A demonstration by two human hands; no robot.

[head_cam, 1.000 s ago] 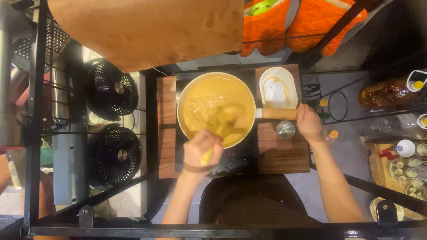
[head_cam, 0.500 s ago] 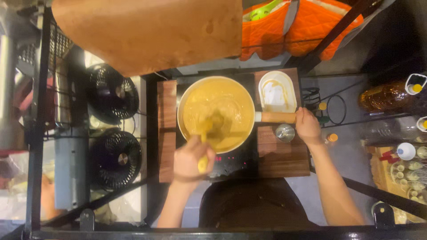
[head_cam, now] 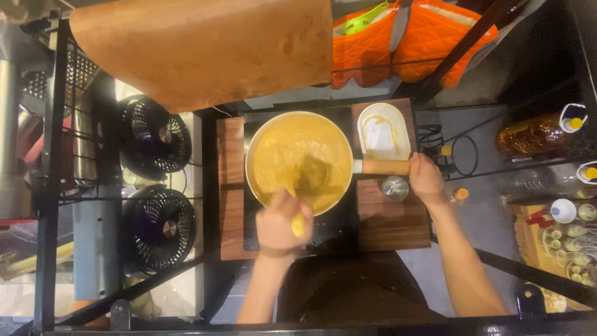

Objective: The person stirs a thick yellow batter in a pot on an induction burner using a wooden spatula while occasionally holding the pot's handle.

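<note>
Both hands are busy at once: my left hand (head_cam: pixel 277 225) is closed tight around the yellow handle of a stirring spoon (head_cam: pixel 297 208), and my right hand (head_cam: pixel 426 177) is wrapped around the far end of the wooden handle (head_cam: pixel 384 167) that sticks out of the pan (head_cam: pixel 254 144) toward it. The pan sits just ahead of my left hand, on a dark cooktop (head_cam: pixel 333 227) set between wooden boards (head_cam: pixel 388 221). It is nearly full of a thick orange-yellow sauce (head_cam: pixel 283 149), with a darker hollow where the spoon digs in, so I judge this a heavy, sluggish load that drags on the spoon and would slop over the rim if the pan tipped. The pan walls are likely hot; the wooden handle is the one safe place to grip, and I have it well back from the rim. The spoon looks stiff and light, though its handle is blurred under my fingers and I cannot tell how deep the bowl goes. Just beyond my right hand lies a pale oval dish (head_cam: pixel 384 130) smeared with sauce, and just inward of that hand stands a small glass (head_cam: pixel 395 187), fragile and easy to knock. Off past my left hand, two black fans (head_cam: pixel 155 180) stand beside the table.
</note>
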